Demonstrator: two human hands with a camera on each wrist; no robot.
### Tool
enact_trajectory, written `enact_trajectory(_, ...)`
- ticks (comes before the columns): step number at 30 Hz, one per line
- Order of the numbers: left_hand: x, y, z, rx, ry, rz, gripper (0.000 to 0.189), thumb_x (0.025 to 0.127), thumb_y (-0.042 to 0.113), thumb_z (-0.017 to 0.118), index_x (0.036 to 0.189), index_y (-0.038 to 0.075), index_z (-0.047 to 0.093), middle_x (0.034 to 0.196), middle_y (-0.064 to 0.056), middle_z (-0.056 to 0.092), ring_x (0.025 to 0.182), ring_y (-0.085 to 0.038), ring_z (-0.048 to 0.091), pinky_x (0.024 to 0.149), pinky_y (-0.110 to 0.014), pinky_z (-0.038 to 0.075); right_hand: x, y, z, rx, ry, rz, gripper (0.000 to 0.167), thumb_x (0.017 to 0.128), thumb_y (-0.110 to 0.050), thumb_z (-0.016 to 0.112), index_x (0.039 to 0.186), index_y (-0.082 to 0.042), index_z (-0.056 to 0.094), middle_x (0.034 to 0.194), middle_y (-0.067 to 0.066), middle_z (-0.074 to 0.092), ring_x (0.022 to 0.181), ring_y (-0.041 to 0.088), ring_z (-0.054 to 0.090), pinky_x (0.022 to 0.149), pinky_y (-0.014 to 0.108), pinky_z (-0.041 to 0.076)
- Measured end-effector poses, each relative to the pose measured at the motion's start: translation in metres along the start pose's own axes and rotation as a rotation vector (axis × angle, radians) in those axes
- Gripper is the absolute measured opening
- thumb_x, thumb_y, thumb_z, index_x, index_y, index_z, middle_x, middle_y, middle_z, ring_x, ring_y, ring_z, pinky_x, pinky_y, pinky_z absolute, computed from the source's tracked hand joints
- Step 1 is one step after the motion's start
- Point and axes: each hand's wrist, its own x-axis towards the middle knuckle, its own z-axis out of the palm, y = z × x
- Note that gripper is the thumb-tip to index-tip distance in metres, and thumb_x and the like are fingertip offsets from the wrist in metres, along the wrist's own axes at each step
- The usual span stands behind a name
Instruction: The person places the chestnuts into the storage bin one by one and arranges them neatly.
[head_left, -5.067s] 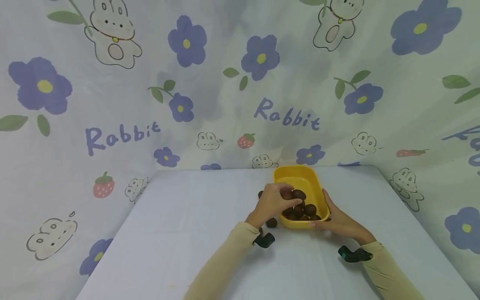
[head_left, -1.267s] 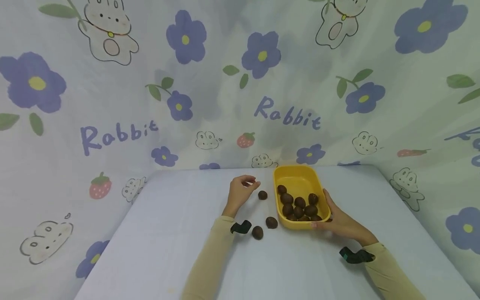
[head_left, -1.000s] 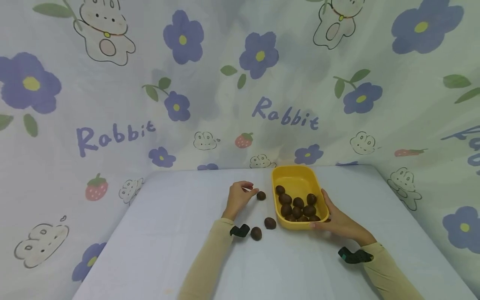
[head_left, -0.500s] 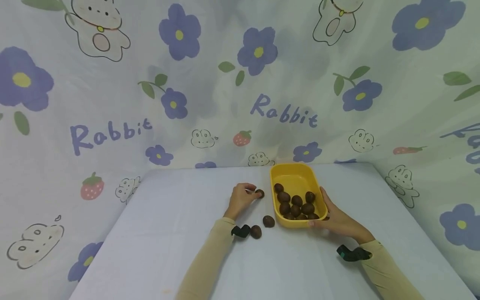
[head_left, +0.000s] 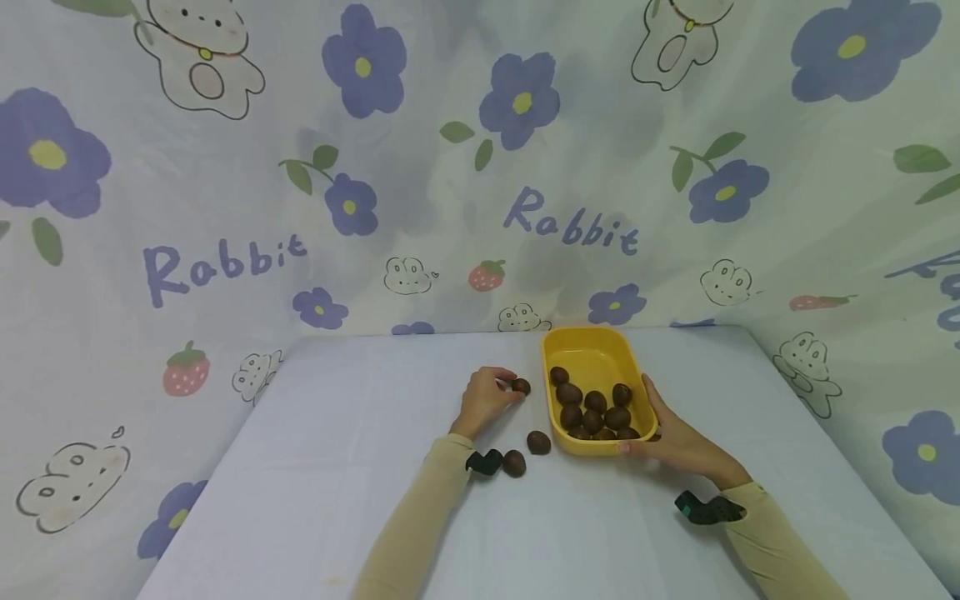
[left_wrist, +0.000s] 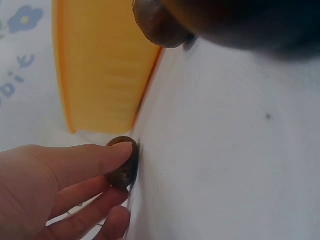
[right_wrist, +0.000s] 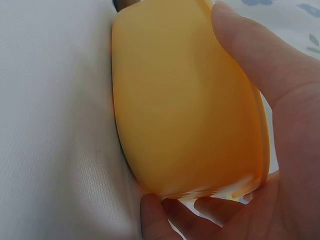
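Note:
With thumb and fingers my left hand pinches a small dark-brown round nut, its exact kind unclear. That nut sits low at the table surface, left of a yellow plastic box. My right hand grips the box by its near right corner, thumb at the front and fingers along the side. Several similar brown nuts lie in the box, mostly toward its near end. On the table in front of the left hand rest two more loose nuts, a farther nut and a nearer nut.
A white cloth covers the table. Behind it hangs a patterned curtain with rabbits and purple flowers. Each wrist carries a black camera mount; the left mount is close beside the nearer loose nut.
The left hand has left the box, moved left, then come down to the far loose nut, which it now pinches. The right hand has kept its grip on the box.

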Motion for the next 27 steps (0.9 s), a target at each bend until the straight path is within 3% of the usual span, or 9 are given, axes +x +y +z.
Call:
enact_trajectory(9, 0.000, 0.000, 0.001, 0.023, -0.024, 0.066, 0.038, 0.083, 0.017, 0.086, 0.120, 0.014, 0.077, 0.102, -0.006, 0.071, 0.088, -0.017, 0.057, 0.077, -0.030, 0.047, 0.000, 0.000, -0.001, 0.006, 0.005, -0.020, 0.132, 0.085, -0.043, 0.081, 0.163, -0.013, -0.020, 0.172, 0.026, -0.006, 0.156, 0.058, 0.005, 0.116, 0.078, 0.015)
enact_trajectory(17, 0.000, -0.002, -0.001, 0.026, -0.016, 0.120, 0.036, 0.083, 0.019, 0.087, 0.116, 0.011, 0.077, 0.105, -0.005, 0.075, 0.087, -0.016, 0.061, 0.077, -0.031, 0.050, 0.000, 0.002, 0.000, 0.006, 0.005, -0.031, 0.132, 0.085, -0.043, 0.081, 0.163, -0.009, -0.019, 0.172, 0.027, -0.006, 0.156, 0.058, 0.007, 0.116, 0.078, 0.016)
enact_trajectory(27, 0.001, -0.003, -0.010, -0.053, 0.021, 0.109, 0.033, 0.078, 0.022, 0.091, 0.106, 0.009, 0.079, 0.102, -0.005, 0.077, 0.086, -0.016, 0.064, 0.081, -0.032, 0.054, 0.000, 0.003, 0.001, 0.010, 0.007, -0.040, 0.132, 0.085, -0.042, 0.081, 0.163, -0.011, -0.020, 0.173, 0.026, -0.006, 0.156, 0.057, 0.007, 0.117, 0.077, 0.016)
